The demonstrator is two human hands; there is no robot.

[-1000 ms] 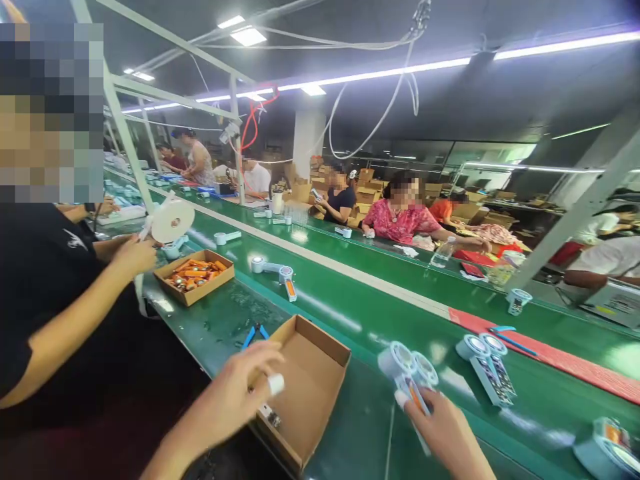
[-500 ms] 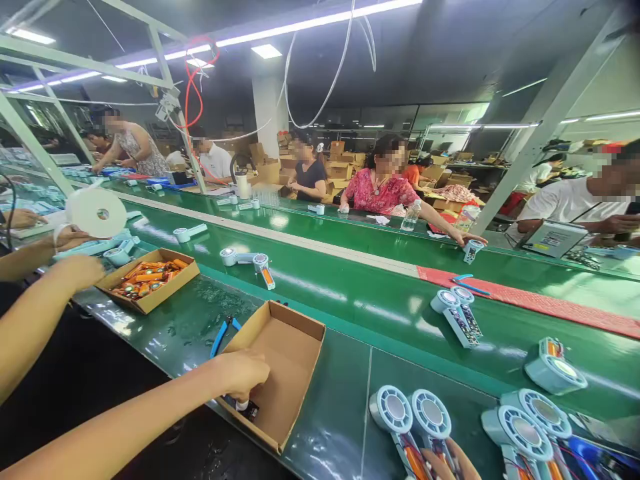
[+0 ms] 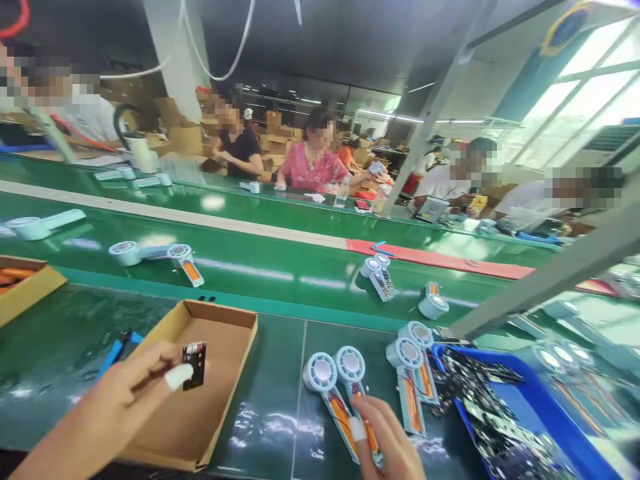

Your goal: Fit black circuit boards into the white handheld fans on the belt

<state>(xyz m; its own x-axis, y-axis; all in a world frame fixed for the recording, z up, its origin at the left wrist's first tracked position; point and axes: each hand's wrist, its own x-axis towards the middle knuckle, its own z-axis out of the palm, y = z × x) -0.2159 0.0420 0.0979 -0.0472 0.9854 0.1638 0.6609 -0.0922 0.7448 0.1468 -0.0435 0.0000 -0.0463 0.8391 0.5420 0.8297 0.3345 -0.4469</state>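
Now that the left hand (image 3: pixel 133 390) has risen from inside the cardboard box (image 3: pixel 223 360), pinching a small dark board (image 3: pixel 199 365), both hands are occupied: the right hand (image 3: pixel 389 437) seems to grasp a light-blue fan (image 3: pixel 351 365) on the bench (image 3: pixel 270 380), its contact partly hidden.

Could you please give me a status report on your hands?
Left hand: pinching dark board over cardboard box. Right hand: on blue unit. Second unit close beside it.

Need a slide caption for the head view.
Left hand pinching a circuit board over a box, right hand at a pale-blue device.
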